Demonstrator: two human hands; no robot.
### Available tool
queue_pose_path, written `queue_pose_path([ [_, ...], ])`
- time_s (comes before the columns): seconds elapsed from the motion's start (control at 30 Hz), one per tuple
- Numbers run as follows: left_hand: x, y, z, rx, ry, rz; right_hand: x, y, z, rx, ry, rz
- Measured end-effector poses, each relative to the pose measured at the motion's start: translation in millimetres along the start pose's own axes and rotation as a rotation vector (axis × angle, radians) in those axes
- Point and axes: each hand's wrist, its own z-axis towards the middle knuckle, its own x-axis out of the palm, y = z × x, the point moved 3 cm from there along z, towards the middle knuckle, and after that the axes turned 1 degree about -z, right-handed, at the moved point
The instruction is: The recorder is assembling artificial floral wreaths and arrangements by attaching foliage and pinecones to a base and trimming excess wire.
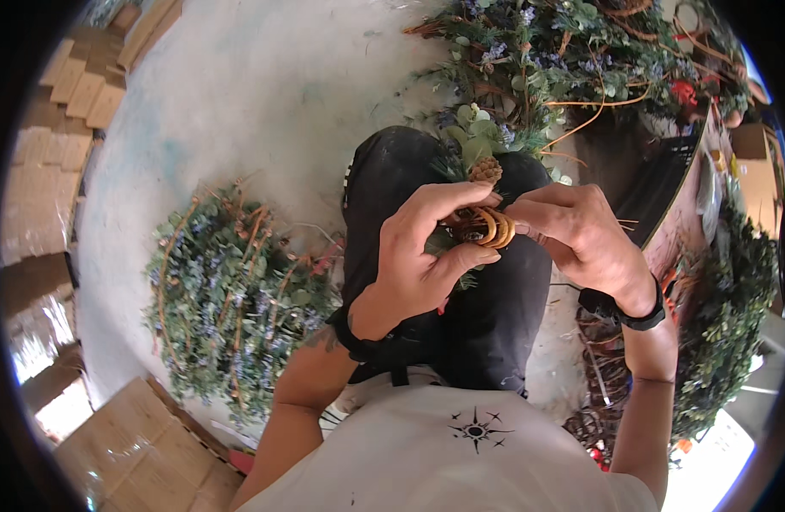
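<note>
Closest to me is my white shirt [460, 452], then black trousers [486, 324] over the lap. At the far left, tan cardboard boxes [77, 85] line the floor's [256, 94] edge, more at the lower left corner [145, 452] (no labels I can make out). A finished wreath pile [230, 299] lies beside my knee. My left hand [418, 256] pinches the small sprig bundle [482, 226] with its pinecone [484, 169]; my right hand [580, 235] closes on its coiled tan binding. I judge I'm mid-wrap; next needs steady tension.
</note>
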Motion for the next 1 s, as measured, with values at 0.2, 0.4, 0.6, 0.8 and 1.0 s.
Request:
queue_pose_path([
  [0.2, 1.6, 4.1, -5.7, -0.058, -0.082, -0.166, 4.0, -8.1, 8.0, -0.146, -0.044, 0.167],
  [0.4, 1.5, 7.0, -1.3, 0.033, -0.067, -0.150, 0.7, -13.9, 11.6, -0.196, -0.017, 0.243],
  [0.6, 3.1, 8.4, -3.2, 0.038, -0.099, -0.143, 1.3, -12.6, 8.4, -0.161, -0.019, 0.188],
  [0.8, 6.8, 8.0, -6.9, 0.032, -0.138, -0.225, 9.8, -1.7, 9.4, -0.184, -0.164, 0.136],
  [1.0, 12.8, 7.7, -10.9, 0.039, -0.195, -0.285, 13.5, -6.5, -0.2, -0.159, -0.179, 0.056],
])
